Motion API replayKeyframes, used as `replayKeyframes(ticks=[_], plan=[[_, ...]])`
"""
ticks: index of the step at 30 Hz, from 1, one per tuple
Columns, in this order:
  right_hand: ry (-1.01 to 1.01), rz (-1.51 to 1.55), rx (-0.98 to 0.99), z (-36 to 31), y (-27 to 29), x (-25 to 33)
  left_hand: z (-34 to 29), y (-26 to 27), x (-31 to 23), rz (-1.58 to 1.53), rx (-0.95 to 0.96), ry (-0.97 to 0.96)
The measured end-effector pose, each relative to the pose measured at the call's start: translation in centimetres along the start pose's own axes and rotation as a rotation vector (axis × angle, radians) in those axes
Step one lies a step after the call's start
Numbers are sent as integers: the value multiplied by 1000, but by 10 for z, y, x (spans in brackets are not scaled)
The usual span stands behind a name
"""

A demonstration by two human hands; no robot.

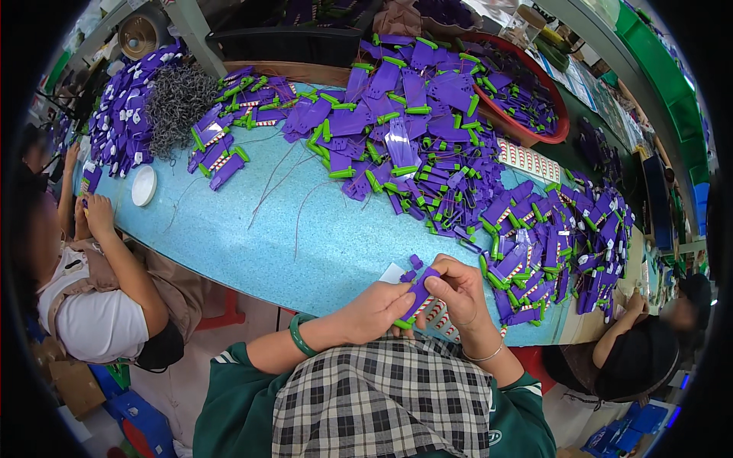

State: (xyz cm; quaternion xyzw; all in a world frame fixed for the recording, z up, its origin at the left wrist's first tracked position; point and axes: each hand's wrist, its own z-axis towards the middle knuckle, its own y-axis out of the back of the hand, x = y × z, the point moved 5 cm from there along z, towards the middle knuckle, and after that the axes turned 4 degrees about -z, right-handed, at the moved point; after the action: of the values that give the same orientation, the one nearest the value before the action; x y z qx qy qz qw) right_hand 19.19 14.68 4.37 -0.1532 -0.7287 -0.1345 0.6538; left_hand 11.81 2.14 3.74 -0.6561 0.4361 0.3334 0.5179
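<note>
Close to my body at the table's front edge, both hands hold one flat purple plastic part (421, 293) with a green end. My left hand (376, 307) pinches it from the left, its fingers closed. From the right, the thumb and fingers of my right hand (460, 293) press on its face. A red-and-white striped strip shows along the part's lower side. Partly hidden beneath my hands is a sheet of striped stickers (443, 319). Small purple pieces (412, 265) lie just beyond my fingertips.
A big heap of purple-and-green parts (412, 99) covers the far middle; striped ones (534, 252) pile up at right. A red basin (561, 114), a heap of dark wires (179, 107) and a white round lid (144, 185) stand farther off. People sit at both sides.
</note>
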Motion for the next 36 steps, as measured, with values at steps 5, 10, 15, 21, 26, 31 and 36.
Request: replayKeyframes(ticks=[5, 10, 15, 21, 26, 31, 36], plan=[[195, -276, -21, -2, -2, 16, -3, 0, -13, 281, -140, -114], [156, -143, -3, -3, -2, 9, -3, -2, -14, 442, -214, -194], [-8, 469, 46, 5, -4, -12, -5, -8, -22, 60, -16, -112], [-32, 521, 96, 11, -4, -16, -6, -10, -19, 183, 16, -80], [-67, 521, 75, 7, -5, -9, -7, -12, -14, -21, 78, -23], [-54, 444, 74, 4, -4, -4, -6, -16, -11, -197, 115, 11], [-1, 41, 63, -2, -5, 3, 2, -8, 2, -357, 46, -11]])
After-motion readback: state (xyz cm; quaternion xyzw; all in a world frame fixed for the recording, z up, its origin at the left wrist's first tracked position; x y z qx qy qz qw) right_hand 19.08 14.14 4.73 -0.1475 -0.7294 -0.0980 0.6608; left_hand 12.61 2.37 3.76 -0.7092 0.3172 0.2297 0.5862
